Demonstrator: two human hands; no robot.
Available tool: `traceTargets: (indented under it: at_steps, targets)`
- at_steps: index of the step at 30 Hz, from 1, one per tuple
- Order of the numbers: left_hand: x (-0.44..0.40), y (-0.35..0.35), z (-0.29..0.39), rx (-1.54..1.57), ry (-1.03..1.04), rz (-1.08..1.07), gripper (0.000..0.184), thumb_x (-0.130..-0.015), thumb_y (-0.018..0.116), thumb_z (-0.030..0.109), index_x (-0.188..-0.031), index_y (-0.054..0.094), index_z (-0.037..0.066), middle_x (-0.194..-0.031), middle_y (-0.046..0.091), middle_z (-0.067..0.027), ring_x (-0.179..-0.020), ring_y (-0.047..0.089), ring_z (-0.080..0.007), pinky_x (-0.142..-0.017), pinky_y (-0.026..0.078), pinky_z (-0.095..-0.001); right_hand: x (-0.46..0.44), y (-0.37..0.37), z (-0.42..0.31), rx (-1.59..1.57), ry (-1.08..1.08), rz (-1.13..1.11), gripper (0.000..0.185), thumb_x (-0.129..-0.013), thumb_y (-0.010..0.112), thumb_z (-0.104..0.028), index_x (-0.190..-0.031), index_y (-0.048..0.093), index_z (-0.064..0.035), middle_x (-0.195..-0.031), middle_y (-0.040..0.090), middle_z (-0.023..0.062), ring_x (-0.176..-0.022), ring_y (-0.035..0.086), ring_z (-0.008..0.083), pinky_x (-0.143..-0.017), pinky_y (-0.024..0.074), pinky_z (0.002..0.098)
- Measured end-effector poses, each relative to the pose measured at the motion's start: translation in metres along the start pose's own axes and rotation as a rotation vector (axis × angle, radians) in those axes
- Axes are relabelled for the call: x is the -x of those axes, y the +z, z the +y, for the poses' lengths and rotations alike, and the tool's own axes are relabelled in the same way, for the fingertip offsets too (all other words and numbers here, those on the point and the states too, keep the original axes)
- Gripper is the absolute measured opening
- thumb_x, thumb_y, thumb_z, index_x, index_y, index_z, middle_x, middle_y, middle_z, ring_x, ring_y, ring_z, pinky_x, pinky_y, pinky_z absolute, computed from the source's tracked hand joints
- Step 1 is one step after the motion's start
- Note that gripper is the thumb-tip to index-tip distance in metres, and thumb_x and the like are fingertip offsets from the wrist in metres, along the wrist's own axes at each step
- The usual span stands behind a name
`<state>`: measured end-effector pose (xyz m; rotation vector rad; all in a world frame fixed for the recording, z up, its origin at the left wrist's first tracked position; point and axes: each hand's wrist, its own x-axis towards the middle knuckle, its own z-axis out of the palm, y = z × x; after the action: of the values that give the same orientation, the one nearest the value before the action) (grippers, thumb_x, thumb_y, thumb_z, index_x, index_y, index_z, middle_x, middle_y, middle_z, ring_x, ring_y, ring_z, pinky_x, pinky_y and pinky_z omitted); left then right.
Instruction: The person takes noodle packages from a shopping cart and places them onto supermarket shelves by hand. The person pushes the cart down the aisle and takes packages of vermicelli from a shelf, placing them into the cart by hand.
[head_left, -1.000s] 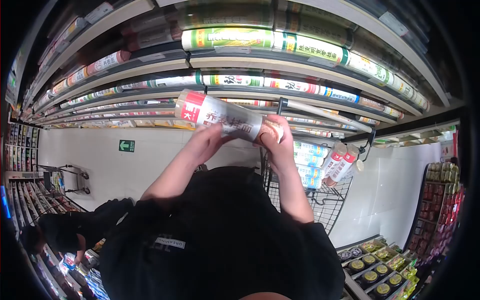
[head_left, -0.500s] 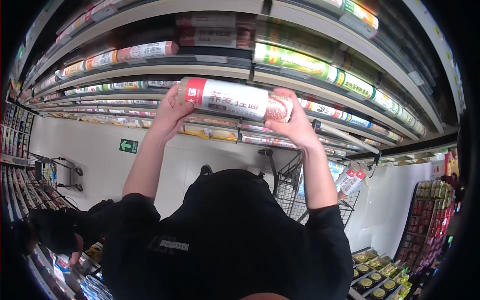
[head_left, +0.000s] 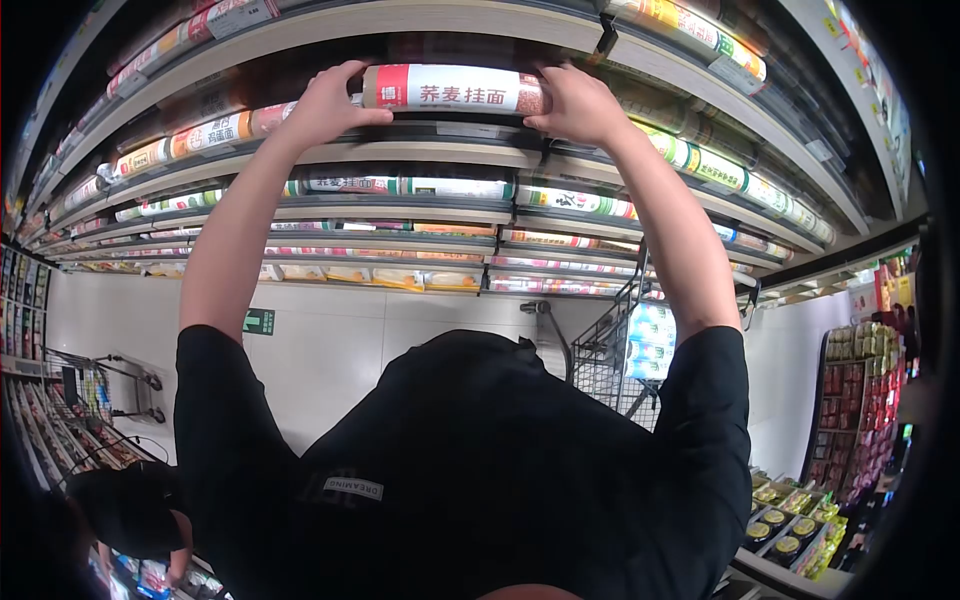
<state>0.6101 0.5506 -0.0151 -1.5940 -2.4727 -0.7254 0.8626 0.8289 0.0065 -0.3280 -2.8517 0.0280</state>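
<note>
A packet of dried buckwheat noodles [head_left: 462, 94], a long roll with a white and red label, lies level at the front of an upper shelf slot. My left hand [head_left: 338, 108] has its left end between thumb and fingers, with a small gap at the palm. At the other end, my right hand [head_left: 582, 106] grips the packet, thumb below and fingers above. Green-labelled noodle packets [head_left: 690, 158] sit on the shelf to the right. Orange and white packets [head_left: 208, 132] line the same level on the left.
Lower shelves [head_left: 420, 212] hold more noodle packets. A wire shopping cart [head_left: 598, 366] with blue and white packs [head_left: 650, 342] stands at my right. Another cart [head_left: 105, 388] and a person in black [head_left: 130, 508] are at the left. A display of jars [head_left: 787, 545] is lower right.
Both hands have moved up and forward with the noodle packet, from in front of the shelves to the upper shelf slot. My arms are stretched further out.
</note>
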Motion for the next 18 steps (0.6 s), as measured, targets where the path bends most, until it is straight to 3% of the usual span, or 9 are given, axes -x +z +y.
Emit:
traceTargets:
  at_steps: [2,5,8,11,12,18]
  targets:
    - [-0.012,0.006,-0.005,-0.062,-0.024,0.012,0.086,-0.071,0.091,0.049,-0.129,0.06,-0.006,-0.122,0.068,-0.0255,-0.112,0.067,-0.0357,-0.098,0.052,-0.0418,-0.005,0.0,-0.007,0.044,0.045,-0.042,0.056,-0.077,0.084,-0.037,-0.118,0.063,-0.0061,-0.114,0.069,0.0182,-0.118,0.062,0.0393,-0.097,0.0537,0.0476]
    - [-0.026,0.0,0.001,0.02,-0.154,-0.221,0.083,-0.07,0.091,0.05,-0.118,0.063,-0.011,-0.111,0.071,-0.0257,-0.104,0.069,-0.0369,-0.096,0.053,-0.0446,-0.003,0.003,-0.018,0.158,0.068,-0.039,0.051,-0.077,0.083,-0.037,-0.114,0.063,-0.008,-0.112,0.07,0.0168,-0.121,0.062,0.0382,-0.096,0.0551,0.0486]
    - [-0.037,0.013,-0.007,-0.071,-0.145,-0.257,0.076,-0.072,0.089,0.05,-0.118,0.065,-0.006,-0.106,0.072,-0.0231,-0.101,0.07,-0.0365,-0.094,0.052,-0.0448,-0.002,0.014,-0.012,0.25,0.045,0.007,0.044,-0.077,0.083,-0.035,-0.111,0.066,-0.0124,-0.114,0.07,0.0114,-0.117,0.066,0.0319,-0.091,0.0578,0.0473]
    - [-0.024,0.017,0.002,-0.035,-0.055,-0.267,0.083,-0.073,0.088,0.049,-0.131,0.063,-0.004,-0.116,0.071,-0.0242,-0.11,0.068,-0.039,-0.099,0.051,-0.0429,-0.002,0.027,-0.009,0.305,0.008,0.041,0.042,-0.077,0.083,-0.033,-0.111,0.068,-0.014,-0.115,0.071,0.0075,-0.114,0.068,0.028,-0.088,0.0592,0.0449]
    - [-0.021,0.031,-0.008,-0.048,-0.006,-0.161,0.071,-0.074,0.086,0.052,-0.126,0.067,0.006,-0.109,0.073,-0.0168,-0.105,0.069,-0.0352,-0.095,0.05,-0.0449,-0.003,0.027,-0.01,0.3,0.011,0.013,0.042,-0.078,0.082,-0.033,-0.112,0.068,-0.0136,-0.115,0.071,0.0072,-0.116,0.067,0.0281,-0.088,0.059,0.0456]
    - [-0.02,0.041,-0.017,-0.122,0.006,-0.174,0.083,-0.077,0.083,0.054,-0.142,0.059,0.008,-0.12,0.072,-0.015,-0.114,0.067,-0.0349,-0.104,0.044,-0.0498,-0.002,0.017,-0.02,0.332,0.007,-0.099,0.039,-0.09,0.067,-0.039,-0.117,0.07,-0.0112,-0.123,0.071,0.006,-0.128,0.058,0.0283,-0.094,0.0552,0.0507]
